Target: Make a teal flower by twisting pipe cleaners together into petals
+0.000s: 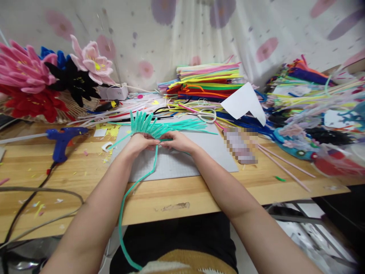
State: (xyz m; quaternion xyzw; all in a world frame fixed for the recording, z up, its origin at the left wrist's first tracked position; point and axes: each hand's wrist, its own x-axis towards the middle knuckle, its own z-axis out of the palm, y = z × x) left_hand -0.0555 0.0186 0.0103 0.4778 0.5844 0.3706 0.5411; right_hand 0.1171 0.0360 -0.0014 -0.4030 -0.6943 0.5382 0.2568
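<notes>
Both hands meet over a grey board [211, 152] on the wooden table. My left hand [142, 144] is closed on the near end of a bundle of teal pipe cleaners [142, 122], whose tips fan upward. Close beside it, my right hand [178, 142] pinches the same teal strands, its fingertips almost touching the left ones. More teal stems [188, 125] lie to the right behind the hands. One long teal strand [122, 213] runs down from between the hands, over the table edge to the lap.
A blue glue gun [61, 142] with its cable lies at the left, below fuzzy flowers [28, 72]. Scissors [207, 115], stacked coloured pipe cleaners [208, 82] and white paper [242, 102] are behind the board. Pink stems [282, 167] and wrapped bundles lie right.
</notes>
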